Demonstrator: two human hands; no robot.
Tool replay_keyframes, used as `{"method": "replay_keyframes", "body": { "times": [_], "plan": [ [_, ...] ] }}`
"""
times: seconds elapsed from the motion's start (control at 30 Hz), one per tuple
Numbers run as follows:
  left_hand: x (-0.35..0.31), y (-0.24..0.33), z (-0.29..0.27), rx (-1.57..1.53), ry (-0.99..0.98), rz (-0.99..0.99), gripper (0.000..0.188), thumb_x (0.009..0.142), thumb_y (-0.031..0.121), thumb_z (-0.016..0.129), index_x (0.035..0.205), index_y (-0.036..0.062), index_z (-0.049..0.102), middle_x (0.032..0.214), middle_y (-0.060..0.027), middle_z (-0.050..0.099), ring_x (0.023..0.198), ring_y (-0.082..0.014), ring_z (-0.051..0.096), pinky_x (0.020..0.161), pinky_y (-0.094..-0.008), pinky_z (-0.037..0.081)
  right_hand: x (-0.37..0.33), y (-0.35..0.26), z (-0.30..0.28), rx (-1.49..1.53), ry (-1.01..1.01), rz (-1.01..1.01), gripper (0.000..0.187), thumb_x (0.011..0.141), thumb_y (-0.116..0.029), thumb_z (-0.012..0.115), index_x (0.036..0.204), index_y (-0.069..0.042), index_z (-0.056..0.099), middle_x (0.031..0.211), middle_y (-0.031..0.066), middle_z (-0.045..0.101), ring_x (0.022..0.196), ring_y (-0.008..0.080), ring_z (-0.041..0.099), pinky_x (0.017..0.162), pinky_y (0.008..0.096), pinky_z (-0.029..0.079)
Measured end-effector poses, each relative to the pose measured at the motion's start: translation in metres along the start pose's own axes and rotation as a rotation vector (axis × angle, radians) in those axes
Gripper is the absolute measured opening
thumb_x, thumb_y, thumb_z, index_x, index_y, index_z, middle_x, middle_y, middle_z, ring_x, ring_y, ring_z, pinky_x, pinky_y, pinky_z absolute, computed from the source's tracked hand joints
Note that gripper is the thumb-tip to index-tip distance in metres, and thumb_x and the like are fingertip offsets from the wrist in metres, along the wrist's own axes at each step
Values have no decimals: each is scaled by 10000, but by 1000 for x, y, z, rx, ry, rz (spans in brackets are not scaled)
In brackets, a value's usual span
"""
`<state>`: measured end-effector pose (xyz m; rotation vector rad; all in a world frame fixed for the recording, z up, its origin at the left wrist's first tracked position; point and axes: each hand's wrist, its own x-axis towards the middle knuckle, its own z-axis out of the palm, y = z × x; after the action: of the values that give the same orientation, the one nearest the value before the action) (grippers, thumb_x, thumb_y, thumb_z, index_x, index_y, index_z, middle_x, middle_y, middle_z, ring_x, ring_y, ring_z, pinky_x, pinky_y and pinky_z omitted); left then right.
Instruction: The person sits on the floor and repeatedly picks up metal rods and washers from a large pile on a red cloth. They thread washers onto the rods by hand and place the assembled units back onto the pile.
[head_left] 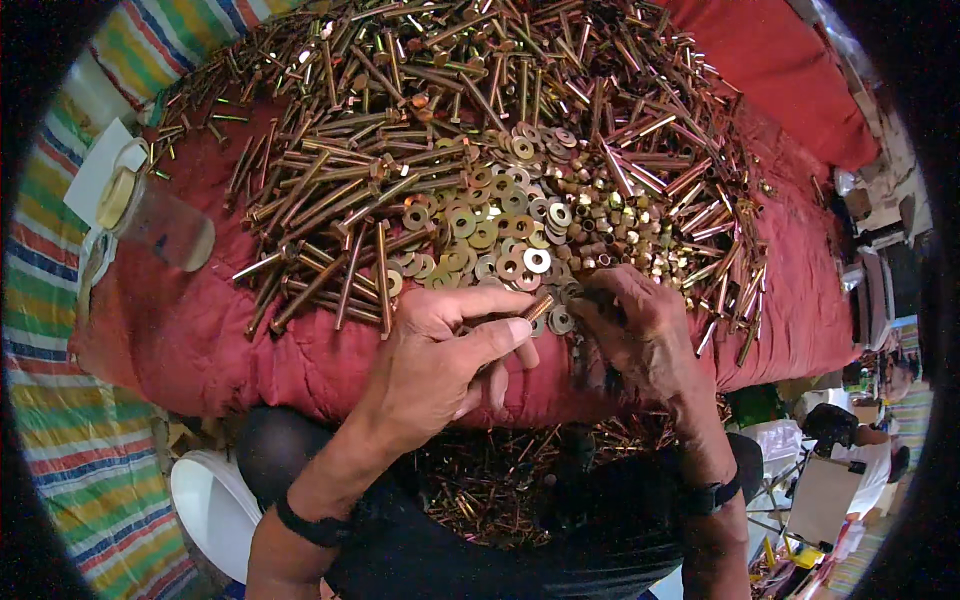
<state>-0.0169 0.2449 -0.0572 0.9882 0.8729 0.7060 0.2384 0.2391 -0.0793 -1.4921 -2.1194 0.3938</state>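
Observation:
My left hand [455, 345] pinches a bolt between thumb and forefinger; its copper-coloured threaded end [540, 306] sticks out to the right. Close beside it, my right hand [645, 325] has its fingers curled down at the near edge of the hardware. Its fingertips are in shadow, so what they hold, if anything, is hidden. Just beyond both hands lies a heap of flat washers [511, 225]. Small brass-coloured nuts [630, 235] are piled to the right of the washers. Long bolts [330, 190] lie in a thick layer to the left and behind.
A red padded cloth [290, 365] covers the work surface. At the far left a clear plastic jar [165, 225] lies on its side. More bolts [490, 500] lie below, between my legs. A white basin [208, 510] stands at lower left, beside striped sheeting [85, 440].

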Motion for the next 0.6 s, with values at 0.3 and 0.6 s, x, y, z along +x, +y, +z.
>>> {"method": "replay_keyframes", "body": {
  "times": [0.3, 0.6],
  "plan": [
    [5, -14, 12, 369, 26, 120, 275, 971, 102, 698, 1192, -58, 731, 914, -91, 772, 616, -98, 655, 548, -252, 508, -6, -26, -26, 515, -127, 496, 137, 963, -90, 698, 1031, 27, 684, 793, 56, 688, 694, 101, 620, 613, 291, 507],
    [6, -40, 30, 925, 202, 703, 184, 864, 67, 783, 1042, 26, 760, 951, -171, 768, 819, -301, 770, 696, -383, 594, -28, -27, -5, 228, 57, -25, 286, 821, -36, 791, 1085, -30, 681, 836, 83, 691, 665, 187, 659, 614, 323, 537]
  ]
}}
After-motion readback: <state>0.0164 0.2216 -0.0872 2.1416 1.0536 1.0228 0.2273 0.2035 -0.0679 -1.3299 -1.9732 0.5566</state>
